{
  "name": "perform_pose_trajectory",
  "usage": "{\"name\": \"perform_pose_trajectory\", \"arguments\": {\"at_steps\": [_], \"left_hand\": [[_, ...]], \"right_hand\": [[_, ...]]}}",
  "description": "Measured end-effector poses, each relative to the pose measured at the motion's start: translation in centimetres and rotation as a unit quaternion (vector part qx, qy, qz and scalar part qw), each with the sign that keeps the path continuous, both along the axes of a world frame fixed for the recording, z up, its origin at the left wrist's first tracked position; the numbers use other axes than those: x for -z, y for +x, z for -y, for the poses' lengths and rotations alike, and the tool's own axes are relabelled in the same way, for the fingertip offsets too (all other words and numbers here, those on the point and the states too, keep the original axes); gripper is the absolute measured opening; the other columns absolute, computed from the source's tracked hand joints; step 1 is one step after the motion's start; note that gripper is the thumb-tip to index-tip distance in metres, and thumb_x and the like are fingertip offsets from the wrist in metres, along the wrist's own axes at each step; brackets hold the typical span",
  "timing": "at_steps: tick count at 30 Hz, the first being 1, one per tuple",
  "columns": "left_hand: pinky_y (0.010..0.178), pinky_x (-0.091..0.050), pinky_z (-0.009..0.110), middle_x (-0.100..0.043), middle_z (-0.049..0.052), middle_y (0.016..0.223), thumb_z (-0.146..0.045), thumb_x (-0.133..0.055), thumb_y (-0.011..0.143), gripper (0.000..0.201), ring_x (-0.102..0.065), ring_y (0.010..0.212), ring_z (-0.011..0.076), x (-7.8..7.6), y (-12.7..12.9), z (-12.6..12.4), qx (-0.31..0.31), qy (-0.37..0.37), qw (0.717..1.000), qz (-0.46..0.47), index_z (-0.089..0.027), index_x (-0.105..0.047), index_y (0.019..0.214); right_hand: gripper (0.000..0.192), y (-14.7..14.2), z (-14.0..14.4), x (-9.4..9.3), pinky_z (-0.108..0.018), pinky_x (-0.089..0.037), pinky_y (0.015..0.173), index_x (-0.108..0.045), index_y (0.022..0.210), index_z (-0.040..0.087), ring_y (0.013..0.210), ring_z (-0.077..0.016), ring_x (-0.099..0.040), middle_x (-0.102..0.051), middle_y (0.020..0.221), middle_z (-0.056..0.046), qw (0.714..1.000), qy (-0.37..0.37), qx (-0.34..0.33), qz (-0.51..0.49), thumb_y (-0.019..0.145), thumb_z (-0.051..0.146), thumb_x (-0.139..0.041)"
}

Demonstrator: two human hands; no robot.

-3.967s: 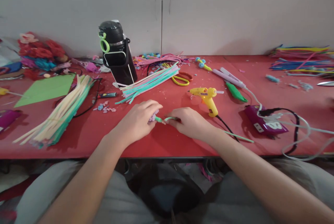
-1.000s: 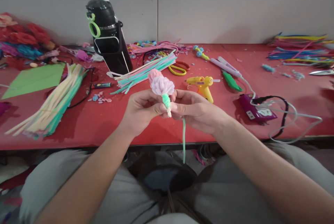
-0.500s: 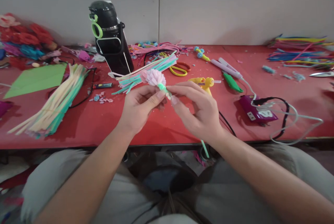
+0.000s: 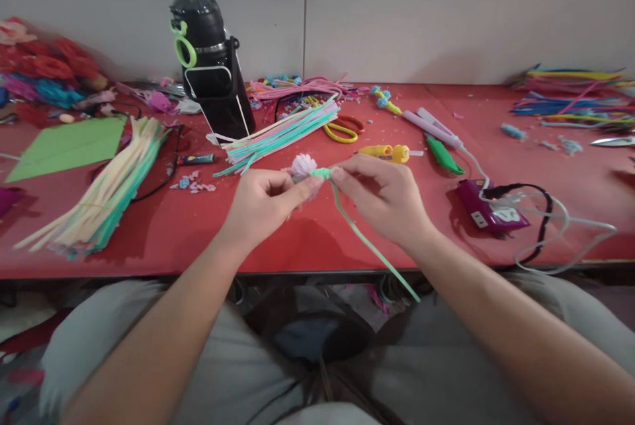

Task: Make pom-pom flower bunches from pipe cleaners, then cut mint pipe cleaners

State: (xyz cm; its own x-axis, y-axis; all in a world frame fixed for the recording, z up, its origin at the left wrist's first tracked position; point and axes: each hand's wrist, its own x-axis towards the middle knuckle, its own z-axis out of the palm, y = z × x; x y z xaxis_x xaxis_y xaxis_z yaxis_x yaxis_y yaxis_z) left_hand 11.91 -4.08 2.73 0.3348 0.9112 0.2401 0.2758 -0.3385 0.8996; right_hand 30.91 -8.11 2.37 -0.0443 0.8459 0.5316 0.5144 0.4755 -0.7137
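Note:
My left hand (image 4: 262, 203) pinches a small pale pink pipe-cleaner flower (image 4: 303, 164) just under its fluffy head, above the red table (image 4: 317, 240). My right hand (image 4: 384, 197) grips the light green pipe cleaner (image 4: 370, 246) where it wraps around the flower's base. The loose green tail runs down and to the right, past the table's front edge. A yellow glue gun (image 4: 387, 151) lies just behind my right hand.
A black bottle (image 4: 211, 68) stands at the back left. Bundles of pastel pipe cleaners (image 4: 106, 193) lie left and centre (image 4: 282, 134). Yellow scissors (image 4: 342, 131), a purple power strip (image 4: 489, 212) with cables, green paper (image 4: 67, 147) and bright pipe cleaners (image 4: 570, 104) lie around.
The flower has tipped from upright to lying sideways and lower. My right hand has swung the green tail from hanging straight down to trailing down-right.

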Motion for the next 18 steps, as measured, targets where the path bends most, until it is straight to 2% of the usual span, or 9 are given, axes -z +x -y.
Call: {"name": "perform_pose_trajectory", "arguments": {"at_steps": [3, 5, 8, 11, 13, 18], "left_hand": [[0.048, -0.033, 0.023, -0.049, -0.003, 0.048, -0.033, -0.071, 0.085, 0.041, -0.045, 0.049, 0.0083, -0.7, -0.8, -0.3, -0.055, 0.064, 0.996, -0.012, -0.017, -0.055, 0.051], [0.054, -0.041, 0.023, -0.061, -0.001, 0.06, -0.031, -0.072, 0.084, 0.026, -0.055, 0.059, 0.0108, -0.8, -1.2, -0.7, -0.054, 0.075, 0.996, -0.005, -0.018, -0.064, 0.064], [0.068, -0.051, 0.025, -0.074, 0.004, 0.085, -0.035, -0.073, 0.084, 0.017, -0.066, 0.077, 0.0156, -0.7, -1.2, -1.0, 0.049, 0.003, 0.999, -0.012, -0.018, -0.072, 0.085], [0.066, -0.053, 0.027, -0.074, 0.006, 0.084, -0.04, -0.07, 0.087, 0.025, -0.067, 0.07, 0.0158, -0.2, -0.7, -0.8, 0.141, -0.105, 0.984, -0.012, -0.016, -0.073, 0.094], [0.06, -0.052, 0.028, -0.071, 0.005, 0.075, -0.041, -0.068, 0.089, 0.027, -0.063, 0.059, 0.0141, 0.3, -0.3, -0.6, 0.16, -0.152, 0.975, 0.0, -0.014, -0.072, 0.093], [0.053, -0.046, 0.023, -0.069, 0.003, 0.073, -0.038, -0.07, 0.087, 0.023, -0.06, 0.057, 0.0113, 1.0, 0.0, -0.6, 0.141, -0.169, 0.975, 0.026, -0.015, -0.072, 0.088]], "right_hand": [[0.031, 0.7, -0.4, 0.0, -0.025, -0.036, 0.055, -0.064, 0.072, 0.016, 0.058, -0.0107, -0.047, -0.056, 0.062, 0.001, 0.997, -0.072, -0.016, -0.015, 0.098, 0.033, -0.058], [0.036, 0.8, -0.5, 0.1, -0.025, -0.032, 0.052, -0.059, 0.068, 0.017, 0.054, -0.0094, -0.041, -0.048, 0.058, 0.003, 0.994, -0.103, -0.03, -0.014, 0.098, 0.037, -0.057], [0.04, 0.7, -0.5, 0.2, -0.025, -0.03, 0.052, -0.055, 0.065, 0.017, 0.053, -0.0086, -0.037, -0.043, 0.056, 0.004, 0.989, -0.134, -0.054, -0.02, 0.098, 0.041, -0.057], [0.041, 0.5, -0.4, 0.3, -0.025, -0.031, 0.053, -0.056, 0.065, 0.017, 0.053, -0.0085, -0.037, -0.044, 0.056, 0.004, 0.986, -0.149, -0.066, -0.033, 0.098, 0.042, -0.057], [0.041, 0.4, -0.4, 0.4, -0.025, -0.031, 0.052, -0.058, 0.065, 0.017, 0.053, -0.0084, -0.037, -0.044, 0.056, 0.004, 0.985, -0.157, -0.061, -0.045, 0.097, 0.043, -0.059], [0.043, 0.5, -0.3, 0.3, -0.026, -0.035, 0.054, -0.066, 0.07, 0.015, 0.058, -0.0099, -0.046, -0.057, 0.063, 0.0, 0.976, -0.19, -0.072, -0.083, 0.093, 0.051, -0.063]]}}
